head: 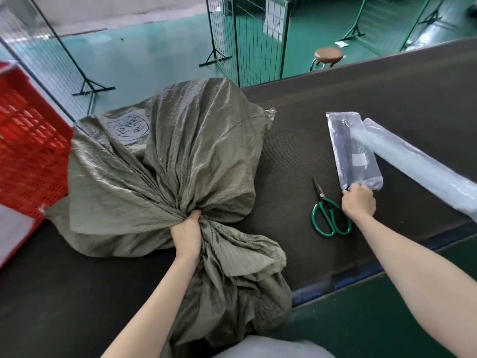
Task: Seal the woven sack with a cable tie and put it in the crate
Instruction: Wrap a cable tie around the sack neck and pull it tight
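A bulging olive-green woven sack (165, 161) lies on the dark table, its neck gathered into a twist. My left hand (187, 232) is clenched around that bunched neck, and the loose mouth of the sack spills toward me over the table edge. My right hand (358, 200) pinches the near end of a clear plastic packet of black cable ties (355, 153), which lies flat on the table. The red plastic crate (28, 148) stands at the far left, touching the sack.
Green-handled scissors (329, 215) lie shut just left of my right hand. A longer clear plastic packet (423, 169) lies to the right. The dark table mat (361, 83) stretches back; beyond it are a round stool (329, 54), wire fence panels (247, 37) and green floor.
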Tool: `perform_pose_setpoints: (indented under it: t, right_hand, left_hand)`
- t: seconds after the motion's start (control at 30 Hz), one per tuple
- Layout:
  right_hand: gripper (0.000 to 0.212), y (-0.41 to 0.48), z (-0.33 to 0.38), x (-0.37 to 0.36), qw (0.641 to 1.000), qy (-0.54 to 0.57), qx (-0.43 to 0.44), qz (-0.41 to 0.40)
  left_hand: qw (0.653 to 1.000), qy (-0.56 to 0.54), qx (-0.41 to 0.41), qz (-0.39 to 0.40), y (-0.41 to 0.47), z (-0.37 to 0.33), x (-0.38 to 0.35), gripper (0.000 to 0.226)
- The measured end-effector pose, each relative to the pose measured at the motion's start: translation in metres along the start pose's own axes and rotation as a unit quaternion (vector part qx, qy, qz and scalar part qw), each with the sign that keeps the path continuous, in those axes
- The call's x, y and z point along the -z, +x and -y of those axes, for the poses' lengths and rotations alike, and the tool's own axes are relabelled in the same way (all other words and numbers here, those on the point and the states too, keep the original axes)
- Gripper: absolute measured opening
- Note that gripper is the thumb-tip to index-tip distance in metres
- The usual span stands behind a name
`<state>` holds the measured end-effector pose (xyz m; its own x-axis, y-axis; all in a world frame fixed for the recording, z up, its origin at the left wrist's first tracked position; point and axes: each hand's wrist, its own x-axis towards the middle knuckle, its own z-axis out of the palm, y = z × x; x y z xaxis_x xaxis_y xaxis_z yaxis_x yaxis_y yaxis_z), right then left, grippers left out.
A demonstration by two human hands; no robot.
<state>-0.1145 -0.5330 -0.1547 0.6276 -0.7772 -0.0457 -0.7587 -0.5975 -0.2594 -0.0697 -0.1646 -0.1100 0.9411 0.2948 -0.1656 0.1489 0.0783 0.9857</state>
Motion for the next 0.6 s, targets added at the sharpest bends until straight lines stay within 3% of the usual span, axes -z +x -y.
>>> perform_pose_setpoints:
  t: [0.33, 0.5, 0.6]
  right_hand:
    - [0.033, -0.022, -0.001, 0.006, 0.998, 0.043, 0.030, -0.040]
    - [0.023, -0.034, 0.005, 0.004, 0.980, 0.105, 0.145, -0.092]
    - [0.020, -0.048, 0.022, 0.008, 0.958, 0.183, 0.207, -0.077]
  left_hand:
    - [1.000, -0.007, 0.010, 0.017, 0.002, 0.004, 0.006, 0.053]
    - [0.998, -0.012, 0.051, 0.021, 0.003, 0.004, 0.010, 0.048]
    - [0.995, -0.009, 0.085, 0.046, 0.004, 0.003, 0.015, 0.049]
